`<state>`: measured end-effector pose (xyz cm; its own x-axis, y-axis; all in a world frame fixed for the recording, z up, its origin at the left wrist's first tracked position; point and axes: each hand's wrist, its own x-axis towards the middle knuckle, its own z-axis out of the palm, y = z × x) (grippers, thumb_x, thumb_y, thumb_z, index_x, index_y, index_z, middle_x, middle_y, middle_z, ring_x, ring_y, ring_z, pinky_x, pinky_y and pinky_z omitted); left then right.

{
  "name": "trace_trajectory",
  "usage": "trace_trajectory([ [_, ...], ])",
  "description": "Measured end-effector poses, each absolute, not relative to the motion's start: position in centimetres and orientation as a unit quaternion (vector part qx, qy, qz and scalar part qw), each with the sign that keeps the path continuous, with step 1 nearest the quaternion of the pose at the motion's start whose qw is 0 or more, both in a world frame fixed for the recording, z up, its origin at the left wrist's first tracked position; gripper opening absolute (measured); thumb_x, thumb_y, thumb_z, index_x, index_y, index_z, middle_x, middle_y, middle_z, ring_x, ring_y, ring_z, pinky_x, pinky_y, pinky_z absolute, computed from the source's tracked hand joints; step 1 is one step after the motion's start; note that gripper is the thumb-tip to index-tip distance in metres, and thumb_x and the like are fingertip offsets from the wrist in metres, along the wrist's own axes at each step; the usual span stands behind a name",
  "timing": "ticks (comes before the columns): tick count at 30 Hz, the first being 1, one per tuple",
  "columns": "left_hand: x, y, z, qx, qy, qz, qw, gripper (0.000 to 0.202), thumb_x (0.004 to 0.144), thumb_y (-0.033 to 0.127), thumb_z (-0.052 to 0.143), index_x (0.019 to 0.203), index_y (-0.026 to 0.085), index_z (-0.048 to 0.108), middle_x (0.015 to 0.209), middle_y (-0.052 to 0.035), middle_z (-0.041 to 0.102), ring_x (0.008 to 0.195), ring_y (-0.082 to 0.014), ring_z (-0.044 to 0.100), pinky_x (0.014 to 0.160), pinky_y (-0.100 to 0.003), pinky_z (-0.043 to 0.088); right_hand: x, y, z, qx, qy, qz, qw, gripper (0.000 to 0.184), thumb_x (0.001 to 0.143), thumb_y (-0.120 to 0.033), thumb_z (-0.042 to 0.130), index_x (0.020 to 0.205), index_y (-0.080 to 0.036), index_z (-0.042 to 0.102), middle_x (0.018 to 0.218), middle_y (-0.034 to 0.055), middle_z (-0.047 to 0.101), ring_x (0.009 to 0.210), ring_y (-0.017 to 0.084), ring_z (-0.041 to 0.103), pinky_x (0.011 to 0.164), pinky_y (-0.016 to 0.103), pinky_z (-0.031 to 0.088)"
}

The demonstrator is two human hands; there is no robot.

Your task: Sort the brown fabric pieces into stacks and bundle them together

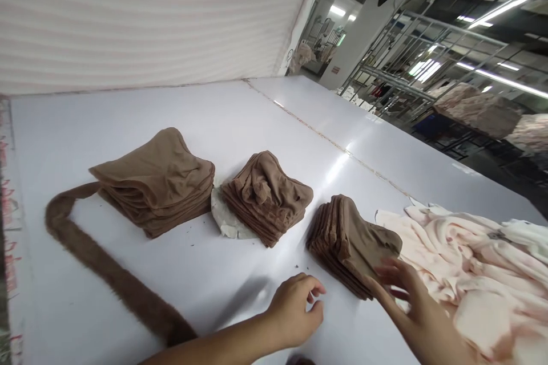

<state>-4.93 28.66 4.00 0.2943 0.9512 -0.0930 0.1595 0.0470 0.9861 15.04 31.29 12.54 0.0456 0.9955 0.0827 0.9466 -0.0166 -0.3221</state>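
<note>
Three stacks of cut brown fabric pieces lie across the white table: a left stack, a middle stack and a right stack. My left hand hovers over the table in front of the middle and right stacks, fingers loosely curled, thumb apart, holding nothing. At the near right corner of the right stack is my right hand, slightly blurred. Its thumb and fingers are spread at the stack's edge, and no grip on a piece shows.
A brown fuzzy strip curves from the left stack toward the front edge. Pale pink fabric is heaped at the right. Under the middle stack pokes out some whitish paper. A striped pale sheet rises behind the table; metal racks stand beyond.
</note>
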Motion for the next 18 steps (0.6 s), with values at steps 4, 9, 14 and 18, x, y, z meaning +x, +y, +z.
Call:
trace_trajectory([
  [4,-1.7,33.3,1.9,0.538,0.514,0.396,0.538,0.029,0.070,0.007,0.048,0.096,0.016,0.057,0.090,-0.0043,0.060,0.074,-0.0140,0.055,0.062,-0.025,0.044,14.9,36.9,8.0,-0.697,-0.701,0.112,0.100,0.041,0.078,-0.051,0.047,0.110,-0.027,0.041,0.095,0.0043,0.063,0.081,0.022,0.064,0.063,0.032,0.050],
  [9,0.8,37.3,0.2,0.479,0.549,0.441,0.524,0.034,0.072,0.002,0.042,0.101,0.017,0.051,0.095,-0.0046,0.055,0.079,-0.0140,0.053,0.068,-0.027,0.043,18.7,37.3,6.4,-0.738,-0.661,0.085,0.103,0.032,0.084,-0.042,0.028,0.109,-0.027,0.044,0.091,0.0039,0.064,0.070,0.019,0.065,0.058,0.029,0.050],
  [14,2.2,38.4,-1.0,0.479,0.531,0.464,0.522,0.035,0.072,-0.001,0.041,0.098,0.020,0.052,0.094,-0.0029,0.054,0.082,-0.0140,0.052,0.072,-0.027,0.043,19.1,37.1,5.9,-0.736,-0.665,0.074,0.104,0.040,0.078,-0.056,0.037,0.096,-0.028,0.060,0.097,0.0033,0.056,0.083,0.019,0.062,0.068,0.030,0.050],
  [18,2.6,38.3,-1.3,0.488,0.518,0.477,0.517,0.035,0.072,0.001,0.041,0.098,0.021,0.053,0.095,-0.0021,0.054,0.087,-0.0150,0.051,0.075,-0.027,0.043,16.5,38.1,5.1,-0.759,-0.643,0.059,0.079,0.046,0.069,-0.067,0.046,0.094,-0.030,0.059,0.094,0.0008,0.054,0.069,0.019,0.060,0.054,0.031,0.046],
])
